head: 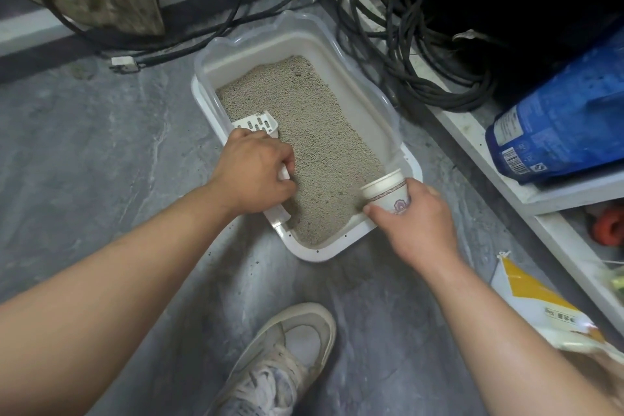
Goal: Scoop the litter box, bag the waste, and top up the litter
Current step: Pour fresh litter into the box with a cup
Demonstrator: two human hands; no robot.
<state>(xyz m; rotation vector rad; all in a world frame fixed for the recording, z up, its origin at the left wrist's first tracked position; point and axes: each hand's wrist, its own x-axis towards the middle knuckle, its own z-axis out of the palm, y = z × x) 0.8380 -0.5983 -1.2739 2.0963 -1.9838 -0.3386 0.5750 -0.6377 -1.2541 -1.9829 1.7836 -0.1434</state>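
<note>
From the head view, a white litter box (pixel 305 246) is sitting on the grey floor (pixel 84 145) at the centre of the frame, with pale grey litter (pixel 304 132) lying across its bottom. The left hand (pixel 255 176) is reaching in over the box's left rim, its fingers curling tight around the handle of a white slotted scoop (pixel 258 123), whose blade is resting on the litter toward the upper left of the box. The right hand (pixel 417 223) is closing around 1 paper cup (pixel 386 192), tilting it with its mouth facing into the box at the lower-right corner. A yellow and white bag (pixel 537 307) is lying at the lower right of the frame, just beside the right forearm. A blue bag (pixel 560 125) is lying on a white ledge at the right edge. Black cables (pixel 405 51) are coiling at the upper right, and 1 pale shoe (pixel 287 358) is showing at the bottom centre.
</note>
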